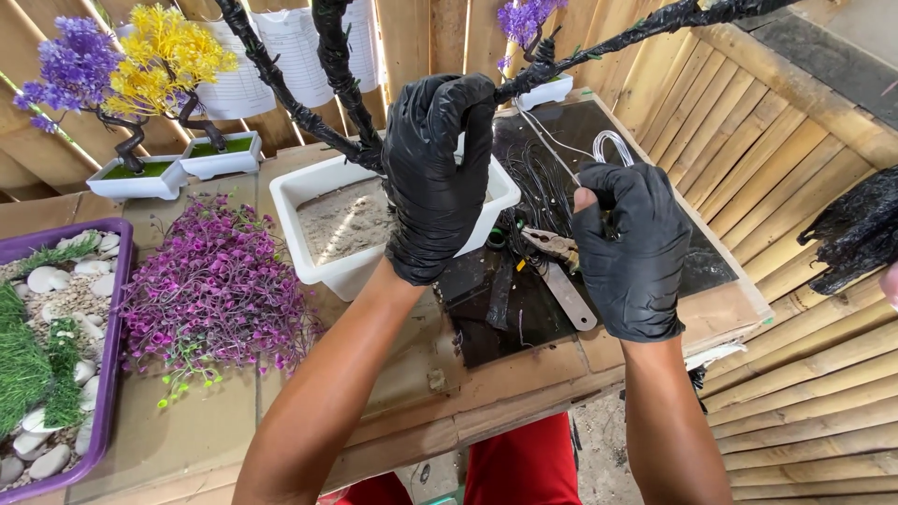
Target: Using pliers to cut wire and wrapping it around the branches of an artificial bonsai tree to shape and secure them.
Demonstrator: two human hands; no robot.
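Layout of the cardboard-topped surface (393, 393) before the slatted bamboo wall (795, 187)

The white rectangular planter of sand (327, 224) sits mid-surface, the black-wrapped branching trunk (327, 112) rising from it. Left of it lies the heap of purple artificial foliage (215, 290); farther left, the purple tray of pebbles and grass (56, 346). Behind stand 2 small potted artificial trees (140, 140). Right of the planter, pliers (552, 245) lie on the dark board (580, 281).

left hand (435, 178): black glove | right hand (636, 248): black glove | forearms bare | red garment below
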